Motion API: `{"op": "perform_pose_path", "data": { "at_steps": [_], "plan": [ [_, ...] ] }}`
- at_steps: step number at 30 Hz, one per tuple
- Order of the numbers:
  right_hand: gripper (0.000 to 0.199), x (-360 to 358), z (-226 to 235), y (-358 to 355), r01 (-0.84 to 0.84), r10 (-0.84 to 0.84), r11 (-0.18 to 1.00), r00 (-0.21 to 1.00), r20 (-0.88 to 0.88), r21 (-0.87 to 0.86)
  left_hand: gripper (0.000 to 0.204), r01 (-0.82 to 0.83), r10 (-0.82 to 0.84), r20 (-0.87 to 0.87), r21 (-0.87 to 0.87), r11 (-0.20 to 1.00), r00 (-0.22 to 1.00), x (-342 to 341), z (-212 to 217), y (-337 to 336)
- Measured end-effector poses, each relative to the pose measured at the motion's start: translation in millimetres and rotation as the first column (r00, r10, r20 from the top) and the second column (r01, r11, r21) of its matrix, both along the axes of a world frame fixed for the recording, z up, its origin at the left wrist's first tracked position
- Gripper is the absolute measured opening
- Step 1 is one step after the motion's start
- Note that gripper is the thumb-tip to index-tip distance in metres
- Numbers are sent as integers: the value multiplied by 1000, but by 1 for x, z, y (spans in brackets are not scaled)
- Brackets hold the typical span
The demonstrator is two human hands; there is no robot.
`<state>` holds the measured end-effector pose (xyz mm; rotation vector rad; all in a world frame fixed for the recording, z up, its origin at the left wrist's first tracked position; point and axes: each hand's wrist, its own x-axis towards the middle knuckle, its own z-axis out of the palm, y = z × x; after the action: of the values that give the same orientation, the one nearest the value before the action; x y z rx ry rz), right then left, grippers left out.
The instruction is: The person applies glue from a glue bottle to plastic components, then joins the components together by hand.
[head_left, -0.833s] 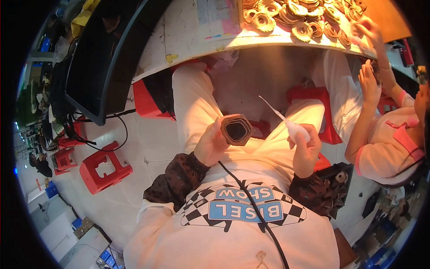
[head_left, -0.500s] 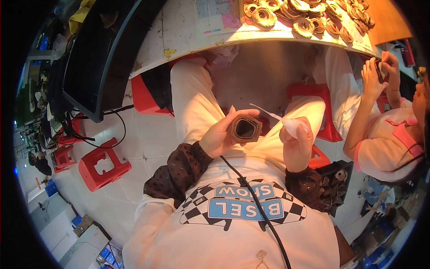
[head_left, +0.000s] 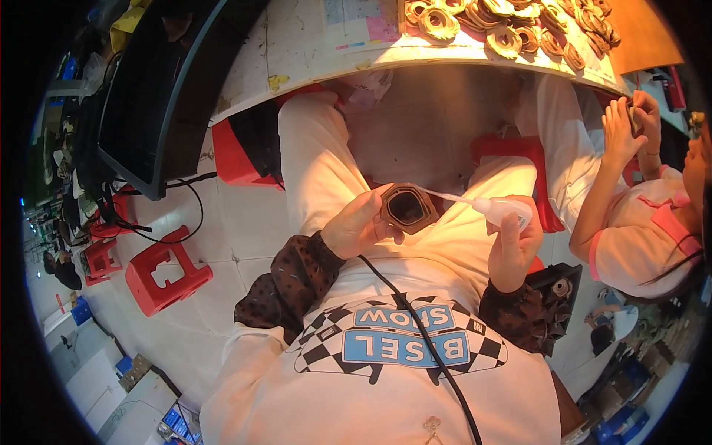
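— What am I looking at over the lap?

— I see my left hand [head_left: 360,226] closed around a small brown frame-shaped part [head_left: 409,208], its dark opening turned up toward the camera, I judge so the inside can be reached. It sits above my knees, clear of the worktop [head_left: 311,52], whose near edge curves across the top of the view.

— And the other hand?

— My right hand [head_left: 512,248] grips a translucent squeeze applicator [head_left: 498,209], with the long thin nozzle slanting left until its tip meets the rim of the part. Held that low angle, it seems aimed at the edge rather than the middle.

— Anything else nearby?

— Tan ring-shaped pieces [head_left: 512,30] lie heaped along the far right of the worktop. A seated co-worker [head_left: 638,222] at my right holds something small in both raised hands; I cannot tell what. Red plastic stools [head_left: 159,271] stand on the pale floor at my left, beside a dark monitor [head_left: 156,96].
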<state>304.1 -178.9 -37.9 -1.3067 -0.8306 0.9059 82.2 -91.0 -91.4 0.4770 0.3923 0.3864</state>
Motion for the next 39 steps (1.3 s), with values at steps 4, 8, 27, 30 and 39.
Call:
{"op": "perform_pose_path", "data": {
  "at_steps": [4,8,27,30,39],
  "plan": [
    [31,-4,9,-3,8,-1,998,994,109,-67,67,-16,21,66,-65,998,998,1,-5,-3],
    [31,-8,12,-3,23,-7,996,985,170,-87,66,-8,22,113,-123,992,993,3,-7,-5],
    [24,-9,17,2,-138,174,978,952,252,-155,58,53,-6,117,-396,917,993,-3,-22,-8],
    [23,-12,18,5,-137,173,977,958,229,-166,57,63,-22,101,-426,903,995,-2,-22,-8],
    [23,-16,17,11,-166,195,972,965,173,-167,54,92,-57,90,-469,878,994,0,-21,-9]
  ]
}}
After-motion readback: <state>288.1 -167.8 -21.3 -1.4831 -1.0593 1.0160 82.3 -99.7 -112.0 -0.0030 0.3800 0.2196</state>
